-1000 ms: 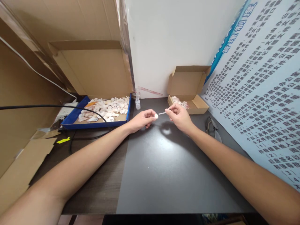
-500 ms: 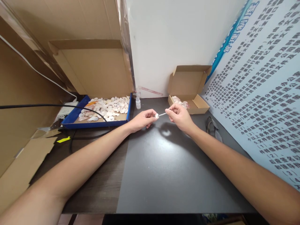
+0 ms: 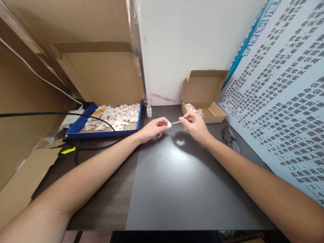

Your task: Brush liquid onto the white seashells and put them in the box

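Note:
My left hand (image 3: 155, 129) pinches a small white shell (image 3: 169, 125) between thumb and forefinger above the dark table. Opposite it, my right hand (image 3: 192, 124) grips the far end of a thin pale strand (image 3: 175, 123), also with the fingertips. The strand runs straight from the shell to those fingers, and a small dark spot shows where it meets the shell. Whether it is a cord or a slim stick is too fine to tell. Behind my left hand stands a small clear bottle (image 3: 149, 111) with a label.
On the left, a blue-sided box (image 3: 101, 134) holds many pale shells. An open cardboard box (image 3: 215, 114) with shells stands behind my right hand. Dark glasses (image 3: 231, 139) lie by the printed wall sheet (image 3: 283, 101). A black cable (image 3: 63, 114) crosses the left side.
The shell has turned slightly in my left fingers, and its dark spot now shows beside the strand. My right fingertips have shifted a touch to the right.

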Demonstrator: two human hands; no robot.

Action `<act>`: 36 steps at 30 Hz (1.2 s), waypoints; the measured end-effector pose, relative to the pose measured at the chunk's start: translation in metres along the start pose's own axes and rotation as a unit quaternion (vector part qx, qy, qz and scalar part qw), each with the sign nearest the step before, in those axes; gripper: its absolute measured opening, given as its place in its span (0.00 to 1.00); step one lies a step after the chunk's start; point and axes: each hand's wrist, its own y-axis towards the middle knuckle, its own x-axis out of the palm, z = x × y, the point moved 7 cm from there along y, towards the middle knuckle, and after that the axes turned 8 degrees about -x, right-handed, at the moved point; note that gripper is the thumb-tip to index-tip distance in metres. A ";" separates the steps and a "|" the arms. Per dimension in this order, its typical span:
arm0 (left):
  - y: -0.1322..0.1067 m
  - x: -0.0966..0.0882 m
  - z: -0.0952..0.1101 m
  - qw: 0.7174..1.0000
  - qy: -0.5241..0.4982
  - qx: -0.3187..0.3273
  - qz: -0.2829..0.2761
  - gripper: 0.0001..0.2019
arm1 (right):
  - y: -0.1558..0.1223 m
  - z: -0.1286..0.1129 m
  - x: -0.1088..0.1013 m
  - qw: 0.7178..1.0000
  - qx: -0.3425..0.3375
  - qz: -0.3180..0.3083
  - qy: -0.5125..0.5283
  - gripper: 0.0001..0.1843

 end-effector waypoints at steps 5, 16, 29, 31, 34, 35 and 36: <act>0.001 -0.001 -0.003 1.000 -0.003 0.006 -0.005 0.14 | 0.000 -0.003 0.002 1.000 -0.004 -0.009 0.014 0.19; 0.002 0.001 -0.004 0.999 0.043 0.022 -0.015 0.15 | -0.001 -0.005 0.001 1.000 -0.001 -0.003 0.020 0.16; 0.002 0.002 -0.003 0.999 0.029 0.023 -0.011 0.12 | -0.001 -0.007 0.003 1.000 -0.014 -0.017 0.020 0.16; 0.002 0.003 -0.003 0.999 0.046 0.024 -0.014 0.12 | -0.001 -0.007 0.004 0.999 -0.008 -0.015 0.027 0.16; 0.001 0.003 -0.003 0.998 0.048 0.028 -0.015 0.13 | -0.001 -0.006 0.001 1.000 -0.007 0.001 0.017 0.16; 0.001 0.003 -0.002 0.998 0.044 0.029 -0.015 0.14 | -0.001 -0.006 0.000 1.000 -0.008 0.007 0.008 0.16; 0.001 0.002 -0.002 0.999 0.039 0.028 -0.014 0.14 | -0.001 -0.006 -0.001 1.000 -0.008 0.010 0.000 0.16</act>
